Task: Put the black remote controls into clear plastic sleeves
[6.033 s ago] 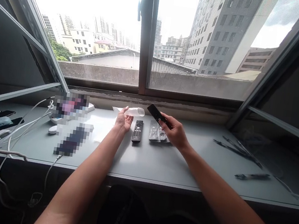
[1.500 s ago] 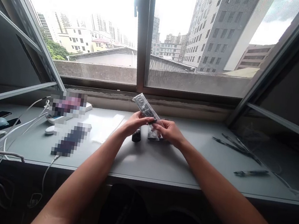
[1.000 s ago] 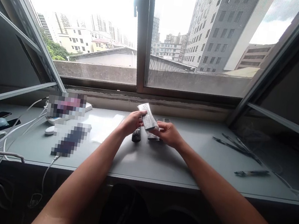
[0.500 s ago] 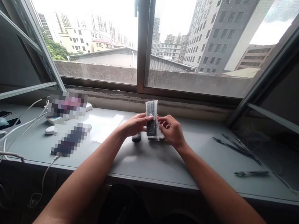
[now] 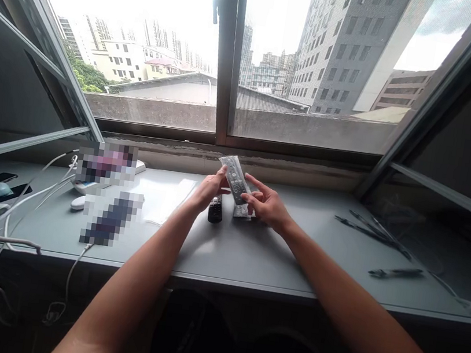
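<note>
A dark remote control in a clear plastic sleeve (image 5: 235,179) is held tilted above the desk, its button side facing me. My left hand (image 5: 211,189) grips its left edge, thumb on the front. At the lower right end, my right hand (image 5: 264,203) pinches the sleeve, with the index finger raised off it. Below my left hand a bare black remote control (image 5: 215,211) lies on the desk, its upper part hidden. Another plastic-wrapped remote control (image 5: 241,212) lies beside it, partly covered by my right hand and the held one.
White paper (image 5: 168,202) lies left of my hands. Farther left are a white mouse (image 5: 78,203), a blurred-out phone-like item (image 5: 112,220) on a cable, and white cords. Several pens (image 5: 395,273) lie at the right. The window (image 5: 235,54) stands behind the desk.
Six seconds ago the remote and the plastic sleeve were in separate hands; now the remote is inside the sleeve. Within the last second it was turned over, and its top has swung left.
</note>
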`<state>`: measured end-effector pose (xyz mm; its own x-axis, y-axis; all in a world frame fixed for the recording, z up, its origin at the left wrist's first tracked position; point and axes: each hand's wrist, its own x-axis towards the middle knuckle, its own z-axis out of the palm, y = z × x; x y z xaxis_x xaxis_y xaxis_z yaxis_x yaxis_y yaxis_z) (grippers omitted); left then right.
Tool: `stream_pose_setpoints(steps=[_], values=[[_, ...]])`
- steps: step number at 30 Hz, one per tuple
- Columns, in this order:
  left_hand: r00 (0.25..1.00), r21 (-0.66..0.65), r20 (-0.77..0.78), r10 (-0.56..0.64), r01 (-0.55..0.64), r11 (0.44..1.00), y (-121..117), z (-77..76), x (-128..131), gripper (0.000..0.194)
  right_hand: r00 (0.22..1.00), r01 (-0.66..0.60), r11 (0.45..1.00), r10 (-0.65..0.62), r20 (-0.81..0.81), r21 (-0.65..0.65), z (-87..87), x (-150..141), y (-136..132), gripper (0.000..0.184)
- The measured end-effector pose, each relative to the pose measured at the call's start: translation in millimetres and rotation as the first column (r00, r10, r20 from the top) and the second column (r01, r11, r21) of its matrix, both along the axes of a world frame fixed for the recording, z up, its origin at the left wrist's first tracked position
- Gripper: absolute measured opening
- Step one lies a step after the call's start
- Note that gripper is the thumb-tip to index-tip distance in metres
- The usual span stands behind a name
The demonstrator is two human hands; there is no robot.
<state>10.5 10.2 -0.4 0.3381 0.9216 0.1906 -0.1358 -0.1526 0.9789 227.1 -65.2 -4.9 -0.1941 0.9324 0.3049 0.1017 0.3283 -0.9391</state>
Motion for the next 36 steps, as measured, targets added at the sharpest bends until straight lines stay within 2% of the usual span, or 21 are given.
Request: stream_pose_setpoints(steps=[1, 3, 6, 9, 13, 15, 20, 26, 29, 32, 34, 36], values=[[0.991, 0.043, -0.077, 0.105, -0.102, 0.994, 2.8, -1.3, -2.0, 0.05, 1.0, 0.023, 1.0, -0.023, -0.006, 0.004, -0.4, 1.0, 0.8, 0.086], [0.921, 0.169, -0.249, 0.298, -0.262, 0.95, 8.3, -5.1, -7.4, 0.039, 0.997, 0.068, 0.997, -0.069, 0.025, 0.03, -2.5, 2.0, 1.6, 0.068], [0.789, 0.345, -0.42, 0.448, -0.318, 0.883, 13.7, -13.3, -14.3, 0.012, 0.975, 0.127, 0.984, -0.147, 0.164, 0.126, -7.1, 0.1, 0.6, 0.045], [0.745, 0.398, -0.49, 0.453, -0.271, 0.877, 15.0, -21.7, -16.2, 0.013, 0.93, 0.104, 0.951, -0.196, 0.31, 0.29, -10.3, -4.7, -2.2, 0.037], [0.726, 0.43, -0.524, 0.446, -0.226, 0.874, 15.0, -28.0, -14.9, 0.017, 0.887, -0.089, 0.894, -0.129, 0.443, 0.439, -10.9, -8.2, -3.9, 0.026], [0.693, 0.467, -0.559, 0.455, -0.191, 0.863, 15.3, -29.3, -14.9, 0.02, 0.873, -0.139, 0.878, -0.109, 0.476, 0.457, -11.2, -7.5, -2.8, 0.025], [0.579, 0.54, -0.655, 0.485, -0.091, 0.837, 16.4, -32.0, -16.4, 0.032, 0.847, -0.19, 0.888, -0.067, 0.527, 0.418, -17.5, -2.2, 4.4, 0.035], [0.49, 0.598, -0.676, 0.55, -0.072, 0.798, 16.7, -26.5, -19.4, 0.032, 0.811, -0.242, 0.866, -0.067, 0.581, 0.438, -30.6, 2.2, 13.3, 0.035], [0.379, 0.638, -0.683, 0.624, -0.106, 0.762, 17.1, -19.5, -26.7, 0.034, 0.803, -0.226, 0.867, -0.092, 0.589, 0.444, -33.1, 2.9, 14.0, 0.032], [0.198, 0.646, -0.699, 0.687, -0.235, 0.726, 19.9, -18.3, -37.9, 0.037, 0.795, -0.221, 0.872, -0.1, 0.599, 0.438, -32.8, 3.4, 13.1, 0.026], [0.099, 0.604, -0.751, 0.653, -0.298, 0.739, 23.6, -22.0, -45.4, 0.038, 0.795, -0.22, 0.875, -0.095, 0.599, 0.431, -32.0, 3.8, 12.5, 0.027], [0.056, 0.546, -0.804, 0.592, -0.325, 0.772, 27.8, -27.1, -51.9, 0.037, 0.804, -0.208, 0.878, -0.099, 0.587, 0.432, -31.1, 4.3, 12.0, 0.027]])
